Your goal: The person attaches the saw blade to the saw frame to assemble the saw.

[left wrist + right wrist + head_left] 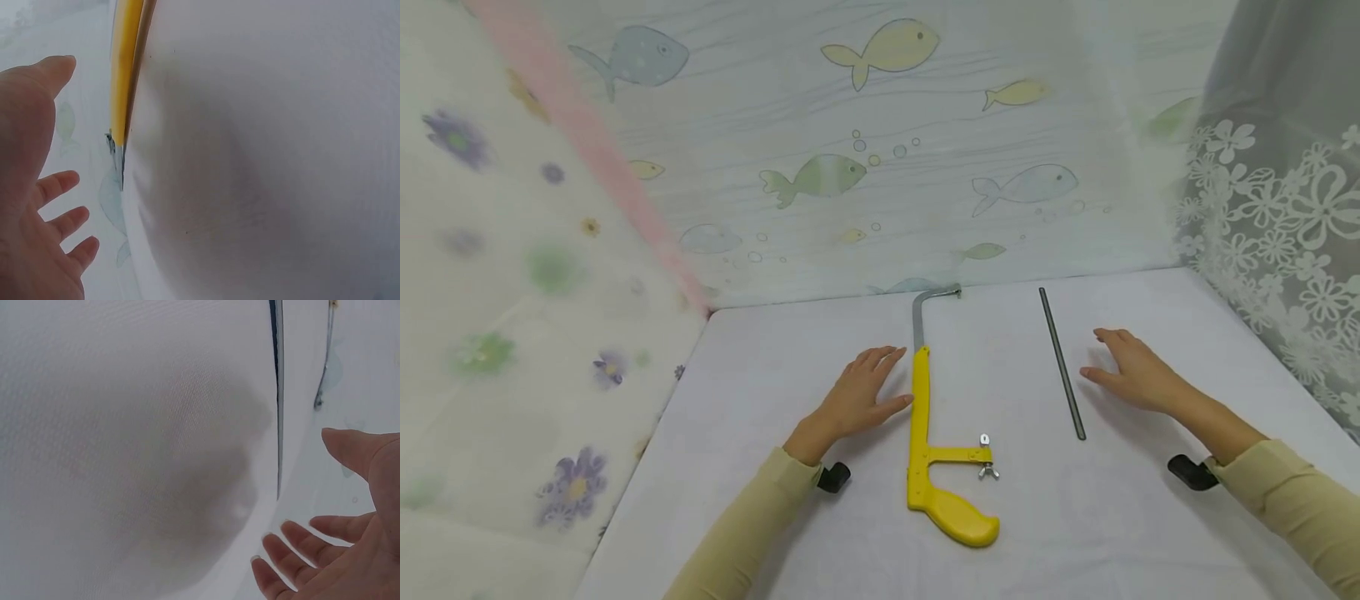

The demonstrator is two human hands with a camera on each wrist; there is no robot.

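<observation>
A yellow hacksaw frame (pixel 920 425) with a grey metal front bow lies on the white table, its handle toward me. No blade spans it; a wing nut (pixel 988 472) and a small metal fitting sit on its yellow cross arm. Just left of the frame is my left hand (pixel 865 396), fingers spread and holding nothing, thumb tip close to the yellow bar. To the right lies a thin dark grey hacksaw blade (pixel 1062 362). My right hand (pixel 1138 371) hovers right of the blade with relaxed fingers and nothing in its grasp; its thumb points toward the blade.
A white cloth covers the table (pixel 1000 533). Behind it hangs a curtain (pixel 910 117) printed with fish. A flowered curtain (pixel 512 333) stands at the left, and a grey one with white lace flowers (pixel 1292 200) at the right. Black wrist mounts (pixel 1192 472) show below both sleeves.
</observation>
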